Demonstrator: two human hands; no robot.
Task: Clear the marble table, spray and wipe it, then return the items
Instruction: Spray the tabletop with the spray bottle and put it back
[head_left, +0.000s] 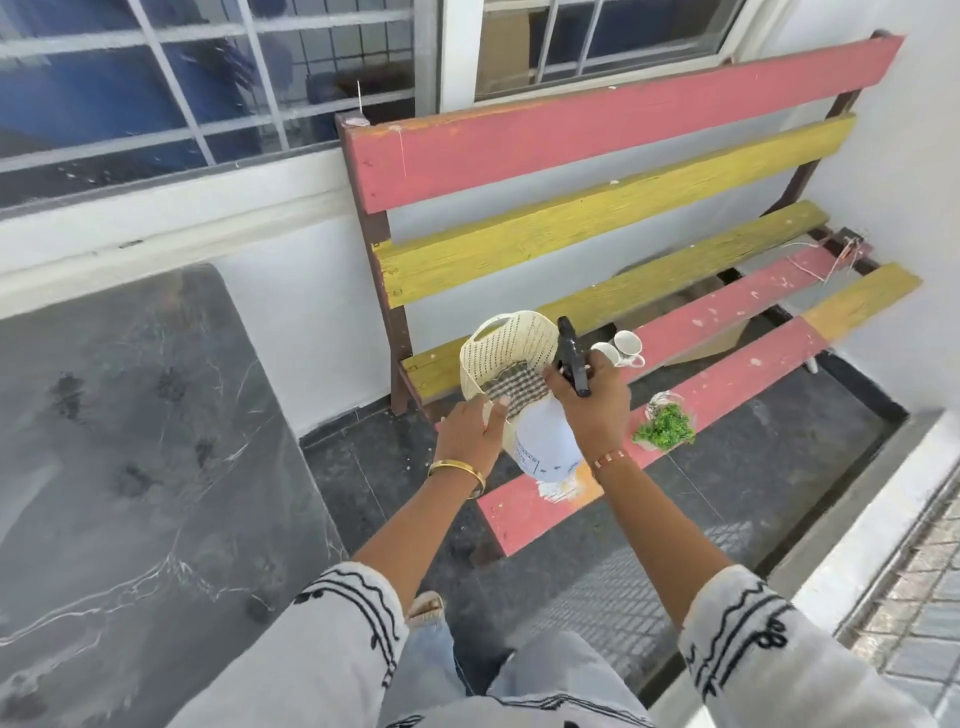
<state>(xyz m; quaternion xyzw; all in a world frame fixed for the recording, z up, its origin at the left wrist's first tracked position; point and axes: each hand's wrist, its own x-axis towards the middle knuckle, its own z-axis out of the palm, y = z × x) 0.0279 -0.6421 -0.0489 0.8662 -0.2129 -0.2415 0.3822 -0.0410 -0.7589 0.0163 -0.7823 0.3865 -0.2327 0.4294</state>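
The right hand grips a white spray bottle by its black trigger head. The left hand, fingers spread, touches a cream basket holding a checked cloth on the bench. The marble table lies left, spotted wet.

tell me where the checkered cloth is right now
In the head view the checkered cloth lies inside the cream basket at the bench's left end, between the left hand and the spray bottle.
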